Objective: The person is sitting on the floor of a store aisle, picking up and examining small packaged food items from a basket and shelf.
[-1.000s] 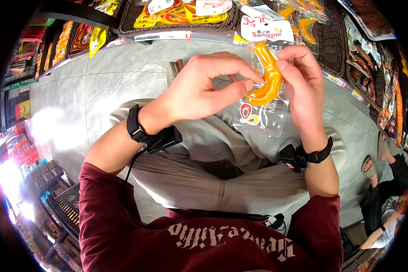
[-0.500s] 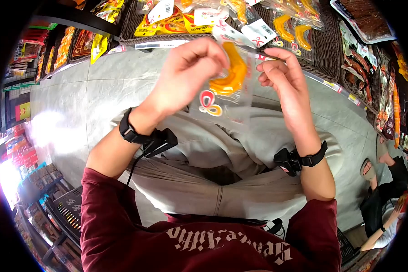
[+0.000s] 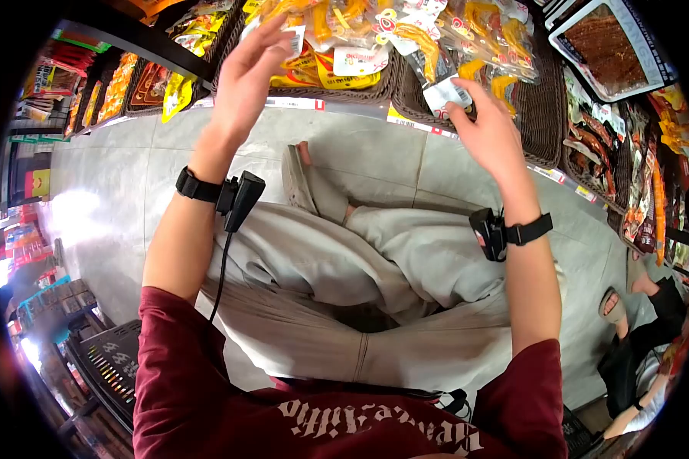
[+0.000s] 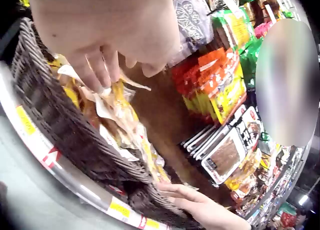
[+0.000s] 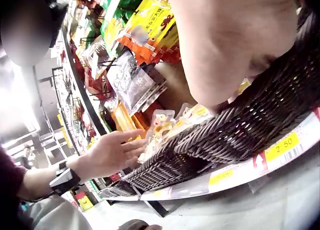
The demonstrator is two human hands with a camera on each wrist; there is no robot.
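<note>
In the wicker basket [image 3: 540,115], the barcode-tagged packet [image 3: 442,96] is slanting forward-left from the right hand [image 3: 494,141], which is sitting way nearer than the left hand [image 3: 245,80], both looking loosely open.

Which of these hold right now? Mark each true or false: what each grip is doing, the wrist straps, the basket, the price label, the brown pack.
1. The left grip is clenched in a fist. False: it is open, fingers extended.
2. The right grip is at a white tag. True.
3. Both wrists wear black straps. True.
4. The basket is white plastic. False: it is dark and woven.
5. A yellow price label reads 2.50. True.
6. The brown pack lies left of both grips. False: it lies to their right.
</note>
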